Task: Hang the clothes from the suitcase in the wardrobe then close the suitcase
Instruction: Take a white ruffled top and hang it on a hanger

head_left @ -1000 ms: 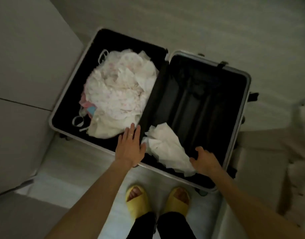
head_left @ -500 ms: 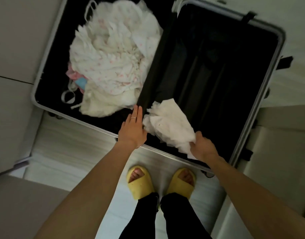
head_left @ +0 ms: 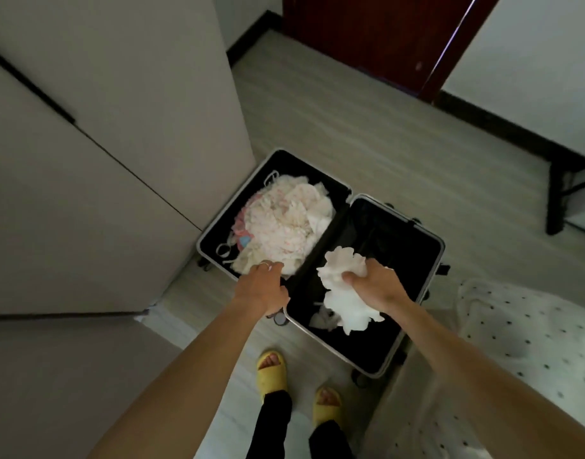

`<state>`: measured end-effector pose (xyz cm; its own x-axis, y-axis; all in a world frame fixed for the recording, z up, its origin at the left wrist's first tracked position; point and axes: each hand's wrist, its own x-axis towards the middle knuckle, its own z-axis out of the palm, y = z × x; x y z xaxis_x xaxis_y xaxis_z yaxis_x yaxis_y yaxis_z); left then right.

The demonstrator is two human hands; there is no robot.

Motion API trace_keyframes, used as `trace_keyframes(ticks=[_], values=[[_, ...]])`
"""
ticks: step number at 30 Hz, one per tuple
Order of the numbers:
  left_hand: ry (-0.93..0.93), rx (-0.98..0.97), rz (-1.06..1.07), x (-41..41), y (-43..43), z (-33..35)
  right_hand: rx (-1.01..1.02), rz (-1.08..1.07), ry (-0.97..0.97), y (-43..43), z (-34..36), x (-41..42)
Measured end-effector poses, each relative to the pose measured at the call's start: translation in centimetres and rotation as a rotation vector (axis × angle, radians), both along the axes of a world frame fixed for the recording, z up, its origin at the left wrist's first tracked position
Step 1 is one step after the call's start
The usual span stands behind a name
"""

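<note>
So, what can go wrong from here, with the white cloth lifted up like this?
1. The right hand grips the white garment in a bunch; its loose end hangs low and could snag on the suitcase rim or crease.
2. The wardrobe doors look closed, and the left hand is down at the clothes pile, so opening them may be awkward.
3. The yellow slippers stand close to that rim; a step could trip.

an open suitcase (head_left: 397, 253) lies flat on the floor (head_left: 367, 134) beside a wardrobe (head_left: 85, 160). its left half holds a heap of pale clothes (head_left: 287, 223). the right hand (head_left: 373, 284) grips a bunched white garment (head_left: 347, 303) above the black right half. the left hand (head_left: 263, 288) curls its fingers at the heap's near edge; whether it holds cloth cannot be told. yellow slippers (head_left: 271, 371) stand nearest the camera.
</note>
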<state>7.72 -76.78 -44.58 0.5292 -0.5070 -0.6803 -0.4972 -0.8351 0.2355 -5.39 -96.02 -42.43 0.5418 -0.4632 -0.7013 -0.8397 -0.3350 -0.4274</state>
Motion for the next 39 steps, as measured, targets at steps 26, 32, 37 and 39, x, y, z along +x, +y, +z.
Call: trace_keyframes(ticks=[26,32,37,39], values=[[-0.26,-0.327,1.109,-29.3,44.3,29.7,0.454,0.445,-0.144,43.7,26.0,-9.2],[-0.266,-0.753,1.629,-30.9,55.3,32.9,0.794,0.552,-0.219,54.0,29.6,-8.2],[-0.194,-0.98,1.806,-31.8,62.7,36.3,0.156,1.001,-0.581,58.8,32.0,-6.6],[-0.23,-0.895,1.707,-31.9,64.7,37.5,-0.054,1.069,-0.638,60.2,33.3,-6.0]])
